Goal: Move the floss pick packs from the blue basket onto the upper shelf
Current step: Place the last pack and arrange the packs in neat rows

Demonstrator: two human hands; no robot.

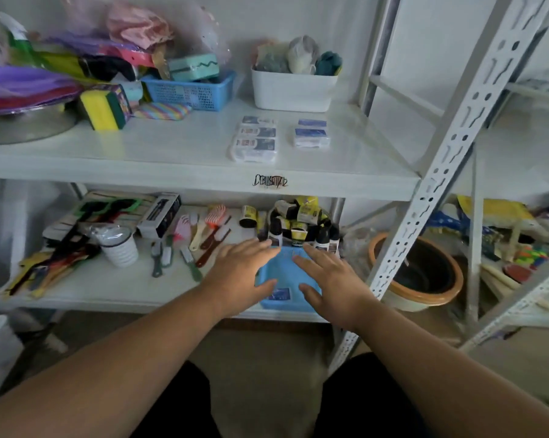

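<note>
The blue basket [287, 273] sits at the front of the lower shelf. One floss pick pack [280, 293] lies in its near end. My left hand [240, 273] hovers over the basket's left rim, fingers spread and holding nothing. Over the right rim, my right hand [328, 279] is spread open too, palm down. On the upper shelf [172, 147] lie a row of three floss pick packs [255, 142] and, to their right, two more packs [311, 134].
A white bin [293, 90] and a blue mesh basket [191, 90] stand at the back of the upper shelf, sponges at left. Small bottles [298, 226], brushes and combs [200, 238] crowd the lower shelf. A perforated metal upright [450, 159] slants at right.
</note>
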